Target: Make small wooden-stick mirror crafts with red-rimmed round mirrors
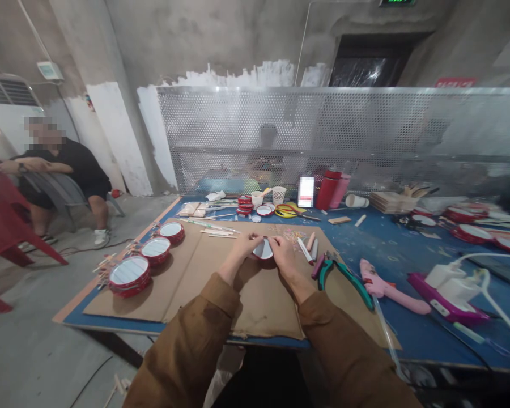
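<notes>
Between my hands, above the cardboard sheet [195,272], is a small round drum [264,250] with a white face and a red rim. The fingers of my left hand [245,247] are closed on its left edge. From the other side my right hand [282,255] grips its right edge, thumb and fingers near the top. Just right of my right hand lie a white marker [305,250] and green-handled pliers [348,275]. Beyond my hands is a scatter of tiny coloured bits [291,233]. Three larger red drums [130,272] stand in a row at the left.
A pink glue gun [393,292] and a magenta power strip [442,303] with white plugs lie at the right. Paper cups [279,195], a red bottle [328,190] and a phone [306,191] stand along the metal mesh panel [238,124]. A person [68,164] sits at the left.
</notes>
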`<state>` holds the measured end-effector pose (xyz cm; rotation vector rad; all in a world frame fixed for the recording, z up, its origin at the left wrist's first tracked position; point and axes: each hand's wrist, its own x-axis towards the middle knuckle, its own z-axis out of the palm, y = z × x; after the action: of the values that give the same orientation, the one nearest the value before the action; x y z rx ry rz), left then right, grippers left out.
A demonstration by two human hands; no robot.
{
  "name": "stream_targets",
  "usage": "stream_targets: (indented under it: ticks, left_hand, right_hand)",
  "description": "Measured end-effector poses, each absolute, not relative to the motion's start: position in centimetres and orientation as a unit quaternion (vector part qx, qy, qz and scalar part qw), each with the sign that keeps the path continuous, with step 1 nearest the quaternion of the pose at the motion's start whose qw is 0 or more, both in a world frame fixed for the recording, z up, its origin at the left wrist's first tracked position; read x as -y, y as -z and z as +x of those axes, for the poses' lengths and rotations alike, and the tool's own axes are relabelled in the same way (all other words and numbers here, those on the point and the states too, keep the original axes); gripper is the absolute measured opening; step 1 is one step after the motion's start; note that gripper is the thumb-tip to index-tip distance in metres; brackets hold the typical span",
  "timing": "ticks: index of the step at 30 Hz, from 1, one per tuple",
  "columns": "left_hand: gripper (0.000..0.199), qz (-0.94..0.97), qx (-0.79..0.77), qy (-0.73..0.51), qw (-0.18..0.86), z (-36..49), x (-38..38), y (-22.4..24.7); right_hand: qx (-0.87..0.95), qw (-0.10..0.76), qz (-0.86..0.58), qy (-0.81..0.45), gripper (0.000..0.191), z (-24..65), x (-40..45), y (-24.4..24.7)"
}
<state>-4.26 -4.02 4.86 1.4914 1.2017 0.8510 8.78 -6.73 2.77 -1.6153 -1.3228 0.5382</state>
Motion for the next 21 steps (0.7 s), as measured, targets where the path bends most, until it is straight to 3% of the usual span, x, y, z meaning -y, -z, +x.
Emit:
stream_targets:
  ticks: [5, 10, 17, 21]
  left_hand:
    - [0.014, 0.623, -0.502, -0.347, 0.490, -4.3, 3.9, -4.5]
    - [0.013, 0.614, -0.515, -0.345, 0.488, -4.2, 3.7, -4.1]
    - [0.013, 0.623, -0.523, -0.333, 0.477, -4.2, 4.0, -4.4]
    - [0.013, 0.646, -0.506, -0.348, 0.453, -4.4, 3.8, -4.0]
  right_hand:
    - [0.551, 0.455, -0.668, -0.208, 0.028, 8.8, 6.7, -2.8]
    - [0.532, 0.429, -0.728, -0.056, 0.031, 9.9, 6.2, -3.5]
    - [0.550, 0.218, -0.805, 0.039, 0.032, 11.0, 4.0, -4.4]
    - [0.558, 0.187, -0.808, 0.027, 0.032, 10.8, 2.4, -4.2]
